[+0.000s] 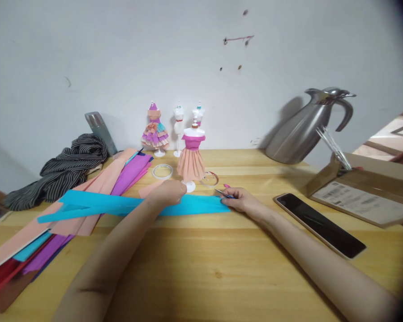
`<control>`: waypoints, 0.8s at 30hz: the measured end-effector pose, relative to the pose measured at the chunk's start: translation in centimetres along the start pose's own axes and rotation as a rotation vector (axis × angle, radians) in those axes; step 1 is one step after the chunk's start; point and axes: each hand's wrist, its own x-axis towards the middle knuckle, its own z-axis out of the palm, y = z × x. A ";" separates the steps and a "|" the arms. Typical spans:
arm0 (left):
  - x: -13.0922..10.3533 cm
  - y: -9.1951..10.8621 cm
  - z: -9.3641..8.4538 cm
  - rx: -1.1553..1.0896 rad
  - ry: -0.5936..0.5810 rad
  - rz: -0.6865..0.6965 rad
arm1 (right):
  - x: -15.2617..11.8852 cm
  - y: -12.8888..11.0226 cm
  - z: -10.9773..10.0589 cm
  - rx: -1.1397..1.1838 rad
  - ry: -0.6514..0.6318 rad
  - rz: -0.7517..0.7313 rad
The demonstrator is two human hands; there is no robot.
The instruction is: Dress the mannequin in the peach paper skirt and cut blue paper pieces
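Note:
A long strip of blue crepe paper (195,205) stretches across the wooden table in front of me. My left hand (169,193) lies over its upper edge, fingers curled down onto the paper, with the fingertips partly hidden. At the strip's right end, my right hand (240,200) is closed around small scissors (224,193), whose metal blades point left. Just beyond my left hand stands a mini dress form (193,154) wearing a magenta top and a pleated peach skirt. A peach paper piece (147,188) lies beside my left wrist.
Layered crepe paper sheets (121,174) and a striped cloth (70,167) lie left. Behind are a ruffled dress form (155,129), two white forms and tape rolls (162,171). To the right are a phone (319,223), cardboard box (362,201) and steel jug (298,127).

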 end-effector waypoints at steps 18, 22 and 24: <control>0.1 0.0 -0.1 0.003 -0.012 0.055 | 0.4 2.1 -0.8 0.212 0.011 0.055; 0.1 0.1 -0.1 0.018 -0.035 0.064 | 0.4 1.8 -0.6 0.222 0.008 0.047; 0.2 0.0 -0.1 0.015 -0.051 0.075 | 0.3 1.6 -0.5 0.236 0.011 0.052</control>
